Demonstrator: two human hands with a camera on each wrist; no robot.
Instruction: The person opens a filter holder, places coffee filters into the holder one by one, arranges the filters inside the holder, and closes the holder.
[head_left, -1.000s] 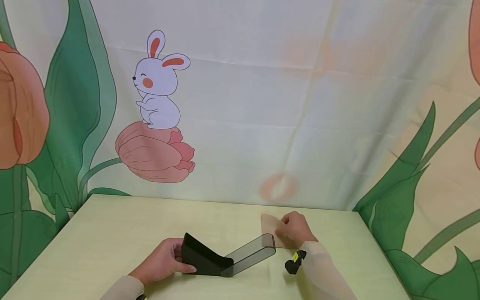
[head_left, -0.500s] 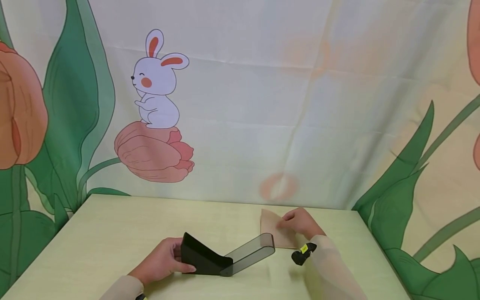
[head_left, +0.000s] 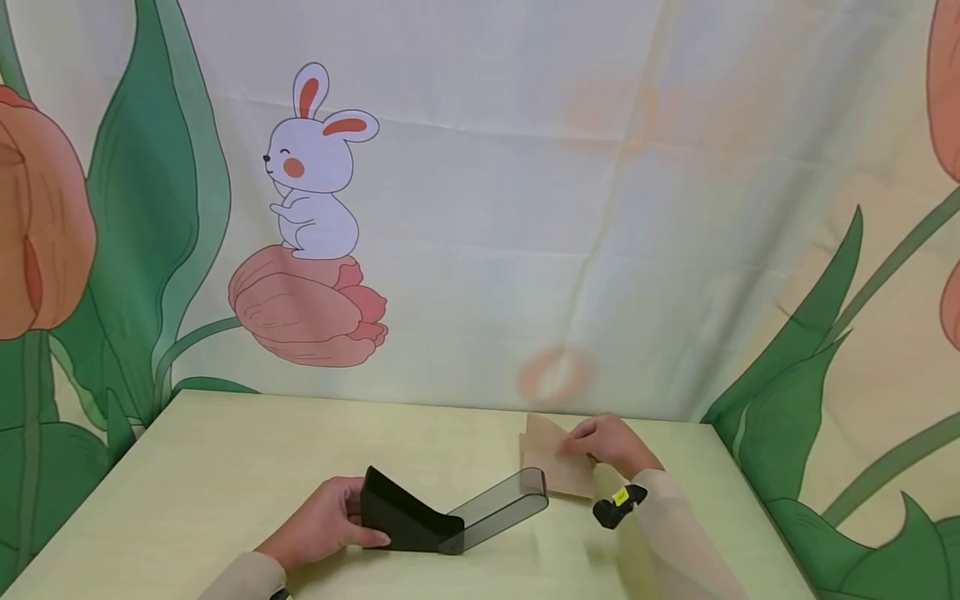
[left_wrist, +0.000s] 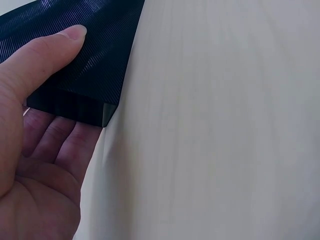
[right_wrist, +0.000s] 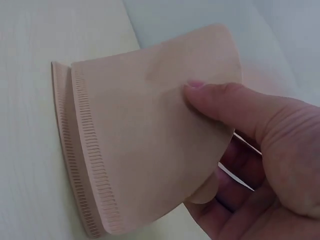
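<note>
In the head view my left hand (head_left: 330,517) grips the left end of a black case (head_left: 405,517) on the table. A see-through smoky lid (head_left: 498,504) slants up from its right end. The left wrist view shows my thumb (left_wrist: 55,55) on the case's ribbed face and the other fingers curled under its edge. My right hand (head_left: 611,442) pinches brown paper coffee filters (right_wrist: 145,130) between thumb and fingers, behind the lid's raised end. Their crimped edges stand apart in the right wrist view, one filter lying behind another.
A pale wooden table (head_left: 285,442) holds everything, its back edge just behind the coffee filters. Beyond it hangs a cloth backdrop (head_left: 480,208) printed with a rabbit and tulips. A small black device with a yellow label (head_left: 621,504) sits at the right wrist.
My right hand has moved a little to the right and away from me. The coffee filters have spread, so a second edge shows. The left hand and the case have stayed in place.
</note>
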